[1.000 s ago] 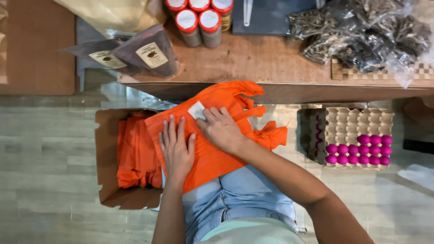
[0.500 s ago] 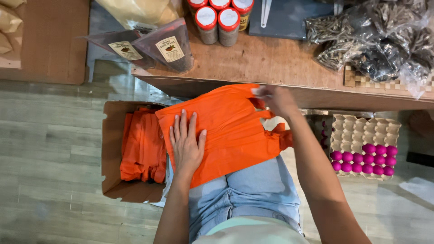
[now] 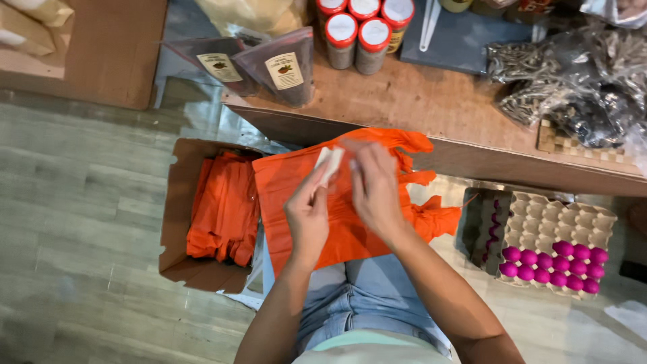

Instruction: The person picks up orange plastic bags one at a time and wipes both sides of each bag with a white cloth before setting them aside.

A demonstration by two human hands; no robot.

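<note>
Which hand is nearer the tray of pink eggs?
Right. The right hand is over the orange bag on the lap, on the side toward the egg tray; the left hand sits farther away.

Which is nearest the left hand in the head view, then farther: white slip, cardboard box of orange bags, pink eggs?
1. White slip, pinched at the left hand's fingertips.
2. Cardboard box of orange bags, on the floor to its left.
3. Pink eggs, far right in the tray.

Two dark pouches (image 3: 269, 67) with pale labels lean beside red-lidded jars (image 3: 360, 34).
</note>
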